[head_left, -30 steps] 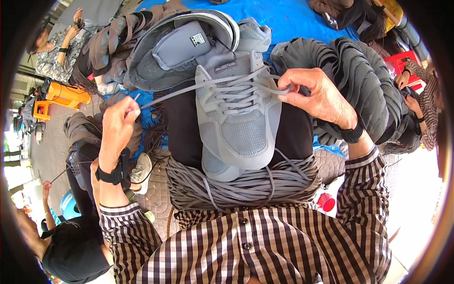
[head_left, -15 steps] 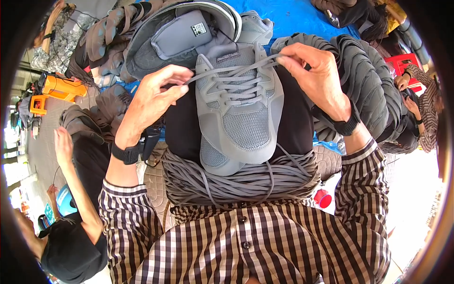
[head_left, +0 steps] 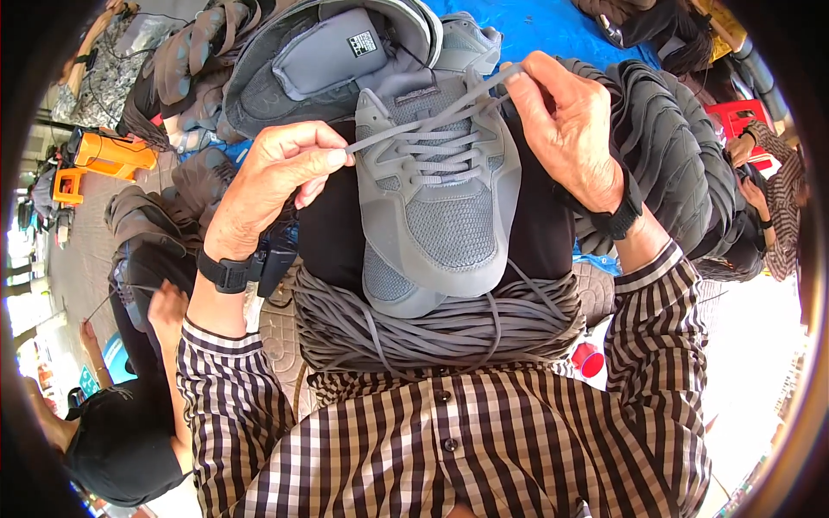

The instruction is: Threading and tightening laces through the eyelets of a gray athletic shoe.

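Left hand (head_left: 281,173) and right hand (head_left: 566,121) each pinch grey lace (head_left: 384,137) over a grey sneaker (head_left: 453,220); bundled laces (head_left: 436,338) lie near its toe.

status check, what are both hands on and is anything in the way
Left hand pinching gray lace, right hand likewise. Gray shoe toe toward the body, laces threaded. Cord bundle below the toe, clear of both hands.

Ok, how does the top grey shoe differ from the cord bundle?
The top grey shoe is a shaped piece; the cord bundle, loose strands. The shoe points toe-down in frame; the bundle lies crosswise. The left hand and right hand hold the shoe's lace; neither touches the bundle. Both are grey.
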A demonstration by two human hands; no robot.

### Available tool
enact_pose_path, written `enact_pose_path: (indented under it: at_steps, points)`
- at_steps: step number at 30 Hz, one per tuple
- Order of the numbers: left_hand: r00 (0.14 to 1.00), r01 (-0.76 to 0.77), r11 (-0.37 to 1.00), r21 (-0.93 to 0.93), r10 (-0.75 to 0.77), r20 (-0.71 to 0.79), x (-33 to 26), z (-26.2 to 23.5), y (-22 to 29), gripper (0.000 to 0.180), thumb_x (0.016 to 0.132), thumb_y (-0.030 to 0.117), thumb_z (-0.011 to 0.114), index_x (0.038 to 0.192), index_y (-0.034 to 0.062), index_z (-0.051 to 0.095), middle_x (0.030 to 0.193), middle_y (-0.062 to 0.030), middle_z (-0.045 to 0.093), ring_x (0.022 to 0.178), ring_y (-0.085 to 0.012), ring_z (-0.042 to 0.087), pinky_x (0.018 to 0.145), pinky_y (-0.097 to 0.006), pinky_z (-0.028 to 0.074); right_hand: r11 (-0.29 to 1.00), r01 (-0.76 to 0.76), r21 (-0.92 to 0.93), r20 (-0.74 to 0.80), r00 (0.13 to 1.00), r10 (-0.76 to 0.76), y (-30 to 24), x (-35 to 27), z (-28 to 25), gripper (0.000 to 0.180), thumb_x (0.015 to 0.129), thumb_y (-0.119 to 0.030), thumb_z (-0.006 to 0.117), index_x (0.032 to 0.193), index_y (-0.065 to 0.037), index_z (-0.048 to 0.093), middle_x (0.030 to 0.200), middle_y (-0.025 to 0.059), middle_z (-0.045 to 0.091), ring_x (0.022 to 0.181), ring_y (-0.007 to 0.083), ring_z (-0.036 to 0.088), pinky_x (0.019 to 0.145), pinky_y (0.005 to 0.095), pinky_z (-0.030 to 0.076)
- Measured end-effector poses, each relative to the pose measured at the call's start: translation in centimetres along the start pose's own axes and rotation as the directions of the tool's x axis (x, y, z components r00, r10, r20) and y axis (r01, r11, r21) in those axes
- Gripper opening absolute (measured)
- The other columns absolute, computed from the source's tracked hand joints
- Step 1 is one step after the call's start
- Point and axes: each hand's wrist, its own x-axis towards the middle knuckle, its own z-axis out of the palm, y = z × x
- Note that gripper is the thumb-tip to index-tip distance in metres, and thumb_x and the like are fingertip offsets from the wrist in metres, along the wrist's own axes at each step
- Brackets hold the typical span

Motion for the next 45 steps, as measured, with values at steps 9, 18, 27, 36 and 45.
enact_pose_path:
  at_steps: [9, 18, 27, 36, 45]
  points:
    - [0.992, 0.116, 0.969, -0.216, -0.105, 0.063, -1.1, -0.9, 0.5, 0.016, 0.091, 0.014, 0.061, 0.082, 0.0006, 0.056, 0.049, 0.0070, 0.038, 0.039, -0.0013, 0.032, 0.038, -0.017, 0.025, 0.998, -0.023, -0.063, 0.188, 0.982, 0.035, -1.7, -2.1, -1.6, 0.021, 0.078, -0.013, 0.070, 0.067, -0.006, 0.054, 0.054, 0.0105, 0.048, 0.051, 0.0280, 0.052, 0.047, 0.0378, 0.041]
    - [0.991, 0.122, 0.836, -0.534, -0.074, 0.111, -4.6, -1.1, 1.3, 0.021, 0.092, 0.017, 0.059, 0.079, 0.0030, 0.050, 0.046, 0.0079, 0.034, 0.036, -0.0023, 0.031, 0.035, -0.018, 0.024, 0.983, 0.149, -0.110, 0.253, 0.960, -0.117, -1.3, -2.0, -0.2, 0.022, 0.079, -0.012, 0.067, 0.066, -0.006, 0.051, 0.055, 0.0092, 0.050, 0.053, 0.0289, 0.054, 0.050, 0.0393, 0.044]
    - [0.969, -0.192, 0.554, -0.810, 0.237, -0.068, -8.8, -1.8, 1.0, 0.014, 0.094, 0.012, 0.053, 0.087, 0.0039, 0.043, 0.049, 0.0028, 0.037, 0.036, -0.0095, 0.036, 0.037, -0.027, 0.038, 0.964, 0.242, -0.108, 0.292, 0.935, -0.202, -0.8, -1.3, 0.6, 0.017, 0.081, -0.011, 0.064, 0.069, -0.006, 0.053, 0.056, 0.0099, 0.052, 0.055, 0.0288, 0.058, 0.051, 0.0390, 0.046]
    - [0.949, -0.299, 0.691, -0.659, 0.290, -0.126, -7.7, -1.3, 4.1, 0.024, 0.098, 0.021, 0.051, 0.082, 0.0033, 0.045, 0.051, 0.0017, 0.038, 0.041, -0.0097, 0.040, 0.037, -0.023, 0.035, 0.905, -0.307, 0.296, 0.340, 0.919, 0.201, -0.7, 1.0, -1.9, 0.017, 0.092, -0.015, 0.062, 0.086, 0.000, 0.063, 0.061, 0.0008, 0.052, 0.058, 0.0059, 0.047, 0.052, 0.0255, 0.040]
    - [0.918, -0.392, 0.919, -0.052, 0.387, -0.082, -4.6, 1.0, 12.0, 0.025, 0.094, 0.024, 0.056, 0.089, -0.0001, 0.052, 0.058, -0.0007, 0.045, 0.049, -0.0084, 0.040, 0.043, -0.019, 0.033, 0.513, -0.596, 0.617, 0.691, 0.722, 0.007, -10.2, 8.4, -1.7, 0.029, 0.098, -0.031, 0.056, 0.097, -0.003, 0.063, 0.072, 0.0007, 0.058, 0.061, 0.0066, 0.047, 0.058, 0.0227, 0.041]
